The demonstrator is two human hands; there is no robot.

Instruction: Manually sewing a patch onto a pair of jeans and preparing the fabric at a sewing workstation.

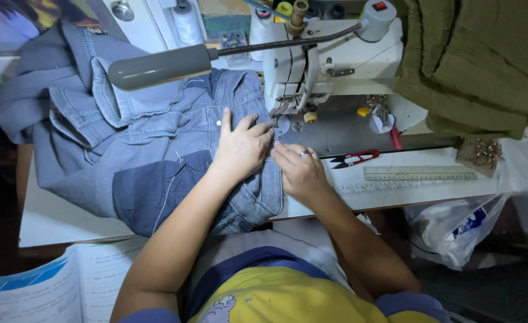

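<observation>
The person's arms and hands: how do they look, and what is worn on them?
Both forearms are bare up to above the elbow. The sleeves are short and dark blue, belonging to a yellow shirt with a blue collar. The right hand wears a thin silver ring on one finger. The left hand shows no ring, watch or glove.

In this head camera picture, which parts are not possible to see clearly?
- Needle of the sewing machine: head view, hidden behind the machine head and the lamp.
- Denim seam: covered by left hand and right hand.
- Open book: cut by bottom edge.
- Pins: too small.
</observation>
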